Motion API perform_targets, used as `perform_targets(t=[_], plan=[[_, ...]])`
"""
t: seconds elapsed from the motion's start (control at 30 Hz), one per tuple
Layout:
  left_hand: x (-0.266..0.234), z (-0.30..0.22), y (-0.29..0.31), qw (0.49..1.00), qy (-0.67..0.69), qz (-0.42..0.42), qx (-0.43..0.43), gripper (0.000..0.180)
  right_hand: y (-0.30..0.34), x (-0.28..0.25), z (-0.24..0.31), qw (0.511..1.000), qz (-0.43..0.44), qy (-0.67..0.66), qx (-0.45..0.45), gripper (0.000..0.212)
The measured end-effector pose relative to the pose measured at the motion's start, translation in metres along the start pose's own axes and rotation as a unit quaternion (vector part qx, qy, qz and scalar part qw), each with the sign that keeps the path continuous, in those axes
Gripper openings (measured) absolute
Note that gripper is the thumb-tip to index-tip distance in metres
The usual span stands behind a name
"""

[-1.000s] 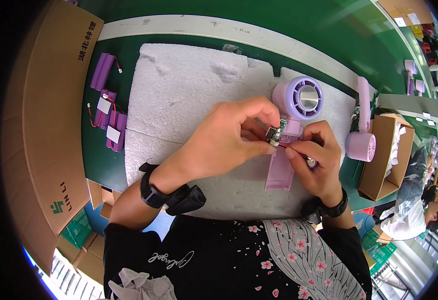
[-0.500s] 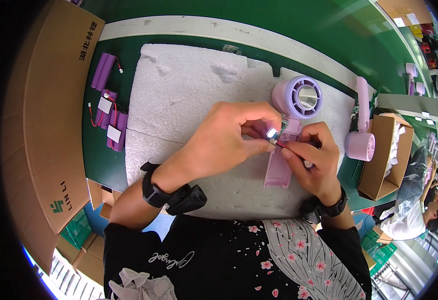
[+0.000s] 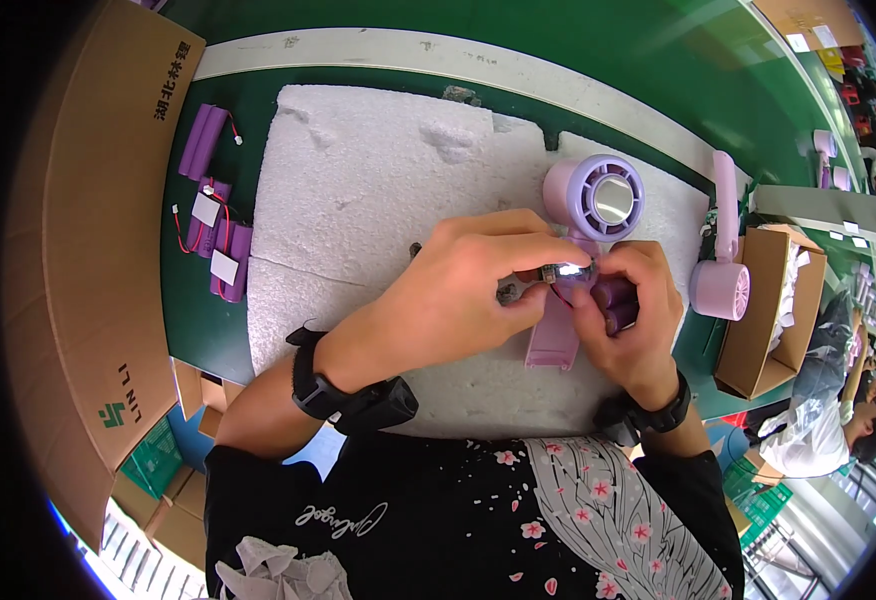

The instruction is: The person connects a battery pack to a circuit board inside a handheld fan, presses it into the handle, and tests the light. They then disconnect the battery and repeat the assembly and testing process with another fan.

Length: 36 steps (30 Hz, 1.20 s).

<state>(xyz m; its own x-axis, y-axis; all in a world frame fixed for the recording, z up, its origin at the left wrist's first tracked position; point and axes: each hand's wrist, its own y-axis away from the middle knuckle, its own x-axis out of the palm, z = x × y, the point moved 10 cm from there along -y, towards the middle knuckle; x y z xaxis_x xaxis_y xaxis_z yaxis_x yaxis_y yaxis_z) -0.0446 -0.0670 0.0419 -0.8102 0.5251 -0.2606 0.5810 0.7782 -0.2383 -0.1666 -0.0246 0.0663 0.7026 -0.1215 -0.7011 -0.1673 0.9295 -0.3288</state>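
Note:
My left hand (image 3: 458,285) pinches a small circuit board (image 3: 565,273) with a bright white light on it. Opposite, my right hand (image 3: 648,310) is curled around a purple battery pack (image 3: 616,302), with its thumb and forefinger at the board's right end. A thin red wire shows by the board; where it ends is hidden by fingers. Beneath both hands lies a lilac handheld fan, its round head (image 3: 578,200) pointing away from me. The fan's hollow pink handle shell (image 3: 553,340) shows below my fingers.
A white foam board (image 3: 358,180) covers the work surface. Purple battery packs with wires (image 3: 213,215) lie at left beside a tall cardboard box (image 3: 108,250). At right are another pink fan (image 3: 723,285) and a small carton (image 3: 773,320). A person (image 3: 828,440) sits farther right.
The lit board has turned and shifted right, toward my right hand. My right hand has come closer to it, and the purple battery pack shows more clearly in the palm.

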Motion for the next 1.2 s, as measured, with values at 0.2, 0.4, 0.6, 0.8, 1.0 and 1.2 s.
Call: perform_targets(t=[0.2, 0.4, 0.6, 0.8, 1.0, 1.2], plan=[[-0.003, 0.003, 0.003, 0.999, 0.005, -0.045, -0.016, 0.034, -0.003, -0.002, 0.006, 0.998, -0.017, 0.055, -0.026, 0.038], [-0.004, 0.006, 0.003, 0.999, -0.025, -0.042, 0.006, 0.031, -0.001, -0.004, 0.002, 0.998, -0.024, 0.048, -0.019, 0.04], [-0.006, -0.001, 0.003, 0.995, -0.076, -0.054, 0.039, 0.028, -0.002, -0.004, 0.001, 0.998, -0.029, 0.044, -0.018, 0.042], [-0.003, -0.001, 0.004, 0.995, -0.078, -0.047, 0.042, 0.027, 0.0, -0.004, -0.001, 0.998, -0.019, 0.052, -0.013, 0.044], [-0.002, 0.0, 0.006, 0.996, -0.071, -0.047, 0.038, 0.027, -0.003, -0.004, 0.001, 0.997, -0.024, 0.061, -0.038, 0.046], [-0.002, 0.0, 0.005, 0.996, -0.072, -0.046, 0.036, 0.026, -0.003, -0.004, 0.0, 0.997, -0.025, 0.056, -0.038, 0.045]])
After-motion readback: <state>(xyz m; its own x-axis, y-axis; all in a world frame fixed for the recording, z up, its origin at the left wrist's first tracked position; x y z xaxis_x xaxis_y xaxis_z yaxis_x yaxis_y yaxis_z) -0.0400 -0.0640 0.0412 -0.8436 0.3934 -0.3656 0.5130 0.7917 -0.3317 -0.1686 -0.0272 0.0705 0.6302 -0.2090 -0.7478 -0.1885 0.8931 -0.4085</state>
